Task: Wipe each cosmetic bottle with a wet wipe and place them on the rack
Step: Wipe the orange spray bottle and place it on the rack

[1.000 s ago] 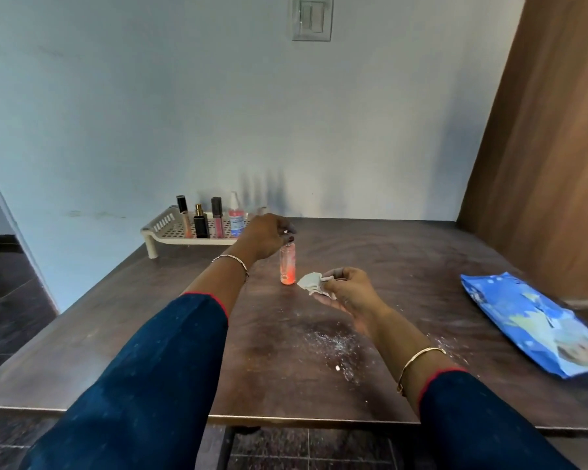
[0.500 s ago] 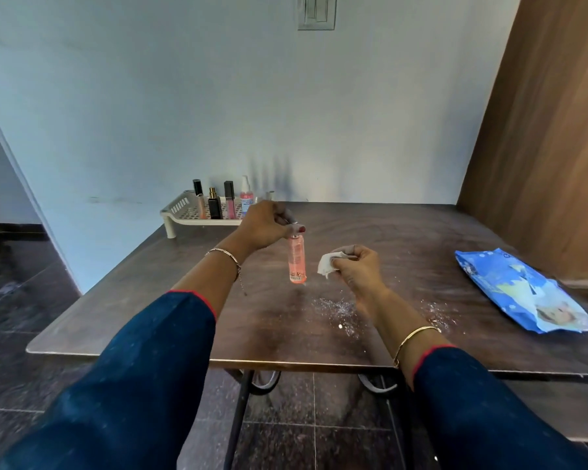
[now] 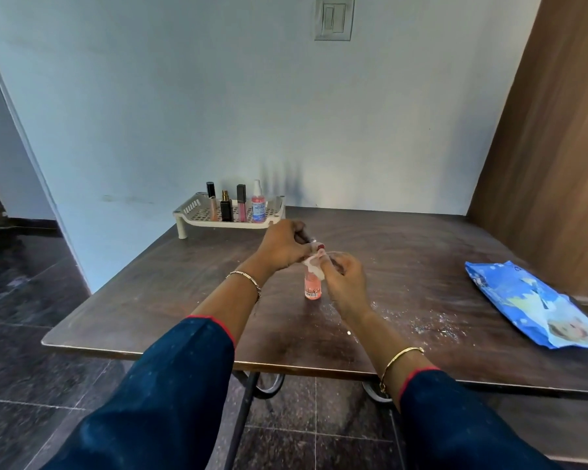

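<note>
Head view shows the left hand pinching the small, light, likely slippery pink bottle by its cap while the right hand presses a soft wet wipe against its neck

Scuffed wood-look table; perforated plastic rack

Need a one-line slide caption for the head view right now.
Left hand holds a pink bottle by its top while the right hand wipes it with a wet wipe; four bottles stand on the rack.

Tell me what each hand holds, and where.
Left hand grips the pink bottle at its top; right hand presses a wet wipe against it.
</note>
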Tool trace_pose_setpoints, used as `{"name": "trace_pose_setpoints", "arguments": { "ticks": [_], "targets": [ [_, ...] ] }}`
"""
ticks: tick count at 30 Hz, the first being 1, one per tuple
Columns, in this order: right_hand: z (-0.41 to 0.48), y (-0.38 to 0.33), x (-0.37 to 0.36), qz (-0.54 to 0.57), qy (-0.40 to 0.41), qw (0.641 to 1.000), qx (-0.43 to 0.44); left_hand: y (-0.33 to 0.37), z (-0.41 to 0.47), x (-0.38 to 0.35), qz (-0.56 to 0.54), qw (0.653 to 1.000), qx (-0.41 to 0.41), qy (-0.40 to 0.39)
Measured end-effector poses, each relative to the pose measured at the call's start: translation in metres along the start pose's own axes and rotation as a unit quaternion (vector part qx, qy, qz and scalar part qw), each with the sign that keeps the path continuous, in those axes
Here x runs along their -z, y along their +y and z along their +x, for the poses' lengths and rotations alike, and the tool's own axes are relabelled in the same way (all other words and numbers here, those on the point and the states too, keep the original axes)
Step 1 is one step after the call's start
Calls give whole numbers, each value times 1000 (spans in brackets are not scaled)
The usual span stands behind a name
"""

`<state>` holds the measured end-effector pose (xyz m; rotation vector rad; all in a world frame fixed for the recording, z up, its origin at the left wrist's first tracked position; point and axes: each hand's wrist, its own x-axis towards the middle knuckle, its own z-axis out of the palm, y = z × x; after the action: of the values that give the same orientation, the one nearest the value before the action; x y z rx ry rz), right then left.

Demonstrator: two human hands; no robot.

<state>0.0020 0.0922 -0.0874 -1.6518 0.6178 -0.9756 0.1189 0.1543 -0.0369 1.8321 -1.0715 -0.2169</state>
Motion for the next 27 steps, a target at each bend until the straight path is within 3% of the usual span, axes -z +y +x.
{"name": "trace_pose_setpoints", "arguments": {
  "ticks": [8,19,27],
  "targets": [
    [8,4,-8,-44,67,995,54,-7,7,3,-37,999,21,-10],
    [15,19,1,-53,-27,998,-11,-19,15,15,-87,994,51,-45],
    [14,25,10,-144,-63,986,-55,-16,17,16,-101,991,48,-74]
  ]
}}
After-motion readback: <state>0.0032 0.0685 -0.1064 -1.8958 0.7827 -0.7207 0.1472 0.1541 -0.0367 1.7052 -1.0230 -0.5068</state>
